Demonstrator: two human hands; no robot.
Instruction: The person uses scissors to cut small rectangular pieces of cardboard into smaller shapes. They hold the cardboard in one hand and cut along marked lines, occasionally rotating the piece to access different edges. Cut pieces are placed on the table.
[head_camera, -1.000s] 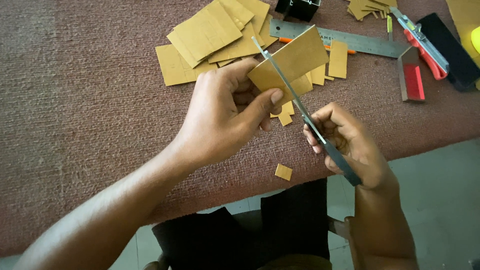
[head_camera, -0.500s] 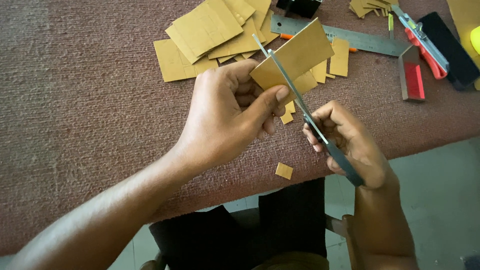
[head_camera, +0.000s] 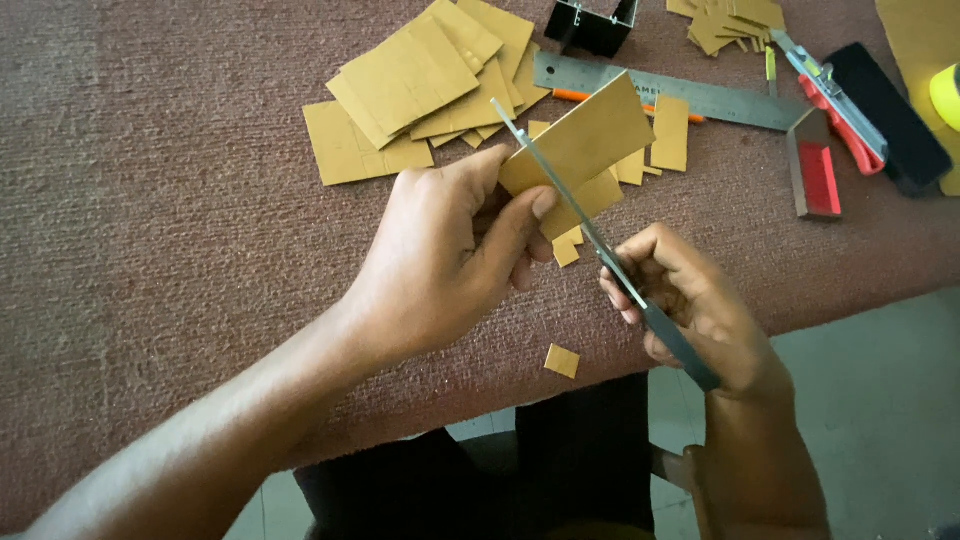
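At frame centre the left hand pinches a tan cardboard piece, its long edge running up-right, while the right hand grips closed scissors crossing it.

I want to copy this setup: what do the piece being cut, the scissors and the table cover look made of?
Cut piece: apparently thin cardboard, matte tan, flat and stiff.
Scissors: metal blades, grey sheen; dark handle, probably plastic.
Table cover: likely ribbed, carpet-like fabric, dull maroon.

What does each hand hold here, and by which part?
The left hand pinches the brown cardboard piece by its lower edge. The right hand holds the scissors by the handles.
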